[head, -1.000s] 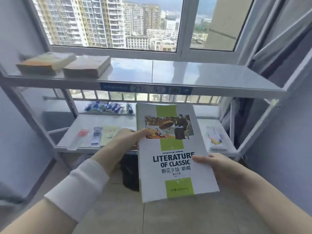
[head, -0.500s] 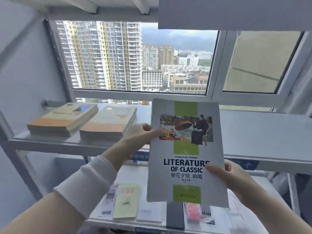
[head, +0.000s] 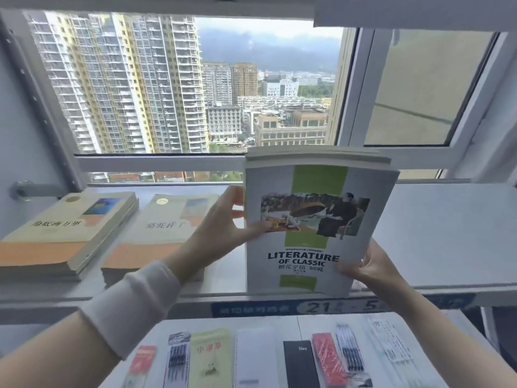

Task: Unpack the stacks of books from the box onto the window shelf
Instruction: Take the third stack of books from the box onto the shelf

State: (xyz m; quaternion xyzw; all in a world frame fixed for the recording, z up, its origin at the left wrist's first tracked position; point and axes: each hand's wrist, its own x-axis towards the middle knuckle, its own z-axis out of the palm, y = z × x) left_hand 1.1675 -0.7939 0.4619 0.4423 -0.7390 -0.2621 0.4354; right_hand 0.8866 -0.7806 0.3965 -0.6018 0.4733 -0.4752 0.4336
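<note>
- A stack of white-and-green books (head: 313, 228), its top cover reading "LITERATURE OF CLASSIC", is tilted up above the window shelf (head: 436, 233), near the shelf's front edge.
- Two cream-and-orange book stacks lie flat on the shelf, left of the tilted stack: one (head: 64, 233) far left, one (head: 165, 228) beside it.

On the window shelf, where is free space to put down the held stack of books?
The window shelf is bare to the right of the held stack, out to its right end. The left part is crowded: two book stacks lie side by side.
</note>
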